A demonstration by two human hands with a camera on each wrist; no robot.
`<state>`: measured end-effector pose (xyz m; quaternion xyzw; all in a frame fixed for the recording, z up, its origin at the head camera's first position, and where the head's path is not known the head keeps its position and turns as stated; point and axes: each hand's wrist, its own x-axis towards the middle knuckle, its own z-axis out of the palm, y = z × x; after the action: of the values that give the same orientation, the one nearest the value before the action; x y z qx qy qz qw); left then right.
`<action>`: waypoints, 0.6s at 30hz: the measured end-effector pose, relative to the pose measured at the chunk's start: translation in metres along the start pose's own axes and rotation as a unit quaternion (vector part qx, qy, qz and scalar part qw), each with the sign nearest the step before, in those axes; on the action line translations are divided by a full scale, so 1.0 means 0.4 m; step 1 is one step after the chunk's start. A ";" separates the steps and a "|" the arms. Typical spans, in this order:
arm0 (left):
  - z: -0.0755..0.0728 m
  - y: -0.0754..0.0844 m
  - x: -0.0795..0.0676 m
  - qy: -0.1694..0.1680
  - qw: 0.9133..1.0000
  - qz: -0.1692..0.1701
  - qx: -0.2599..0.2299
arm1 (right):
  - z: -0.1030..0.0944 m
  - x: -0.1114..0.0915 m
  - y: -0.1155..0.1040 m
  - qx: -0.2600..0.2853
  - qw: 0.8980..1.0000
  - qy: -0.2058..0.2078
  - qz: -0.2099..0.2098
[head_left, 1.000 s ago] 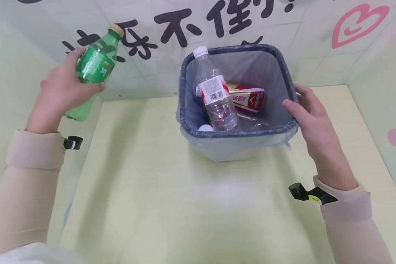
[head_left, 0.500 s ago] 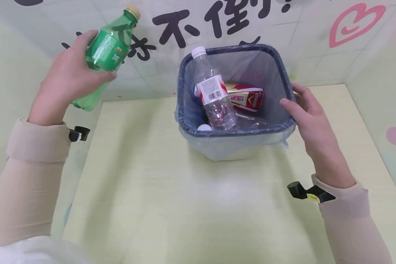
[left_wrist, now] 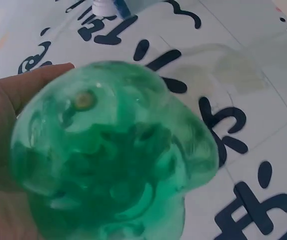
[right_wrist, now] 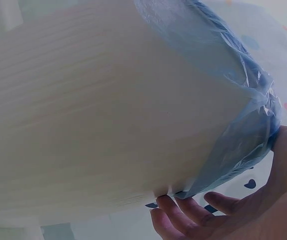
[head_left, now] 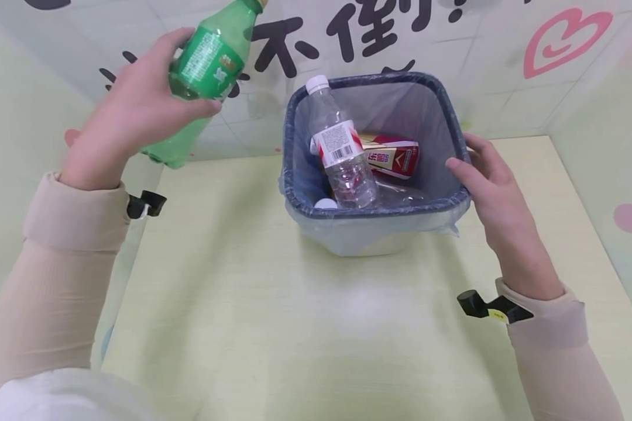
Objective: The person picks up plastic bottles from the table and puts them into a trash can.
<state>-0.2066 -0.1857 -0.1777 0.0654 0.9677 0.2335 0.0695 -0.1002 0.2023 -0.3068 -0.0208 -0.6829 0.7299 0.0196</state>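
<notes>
My left hand (head_left: 142, 105) grips a green plastic bottle (head_left: 210, 64) round its middle, raised and tilted with its cap end up and right. In the left wrist view the bottle's moulded base (left_wrist: 113, 150) faces the camera. A lined trash bin (head_left: 293, 140) stands right of the bottle, apart from it. On the bin's right rim my right hand (head_left: 505, 210) holds on, thumb inside and fingers outside; in the right wrist view those fingers (right_wrist: 183, 215) touch the outer wall. Inside the bin lean a clear bottle (head_left: 342, 146) with a white cap and a red carton (head_left: 395, 156).
A pale wooden table (head_left: 274, 327) lies under the bin. Behind it rises a white wall (head_left: 495, 64) with black lettering and a pink heart. Another white cap (head_left: 326, 203) shows low inside the bin. Side walls border the table left and right.
My left hand has carried the green bottle to the right and upward in the head view, closer to the bin. My right hand stays on the bin's rim.
</notes>
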 end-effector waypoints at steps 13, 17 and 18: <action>0.052 0.166 -0.021 -0.077 0.984 0.047 -0.155 | -0.001 -0.004 0.003 0.015 1.000 0.006 0.002; 0.064 0.196 -0.029 -0.078 0.978 0.068 -0.183 | 0.001 -0.003 0.003 0.007 1.000 0.001 0.000; 0.067 0.202 -0.029 -0.078 0.976 0.073 -0.190 | 0.001 -0.003 0.003 0.005 1.000 0.001 -0.001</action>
<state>-0.1831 -0.1043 -0.1627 0.1393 0.8899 0.4117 0.1384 -0.0992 0.2017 -0.3080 -0.0203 -0.6791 0.7334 0.0210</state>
